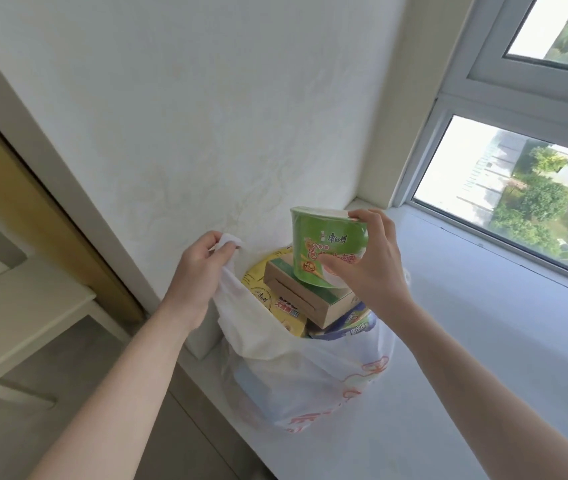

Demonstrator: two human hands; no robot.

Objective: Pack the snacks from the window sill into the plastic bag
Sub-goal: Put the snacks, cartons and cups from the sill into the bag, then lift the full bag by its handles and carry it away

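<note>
Plastic bag (pixel 310 375) stands on window sill (pixel 483 341), hard against the wall (pixel 206 116); it is the ref for all below.

L hand (pixel 202 271): closed, pinching bag's handle at the near-left rim, lifted so mouth stays open.

R hand (pixel 370 261): wrapped round green noodle cup (pixel 327 251), fingers on rim, thumb on side wall. Cup is above bag mouth, tilted, base touching or just over a cardboard box (pixel 306 296). Can't tell if weight is already on box.

Bag contents: box lies slanted across top of bag, poking above rim. Under it, left side, a yellow round-lidded tub (pixel 268 299); right side, a blue-white pkg (pixel 355 320). More stuff lower, seen dimly thru the film. No loose snacks seen on sill right of bag; prob last item or close to it.

Step in hand, judged: seat cup in bag.
- Bag looks full; box top is sloped, so cup may slide off if simply let go.
- Better: nudge the cup into the gap at the far-right of box, or level box first.
- Keep L hand pulling handle up and out until cup is settled.
- Lower slow; the film looks thin, and box corners could tear it.
</note>
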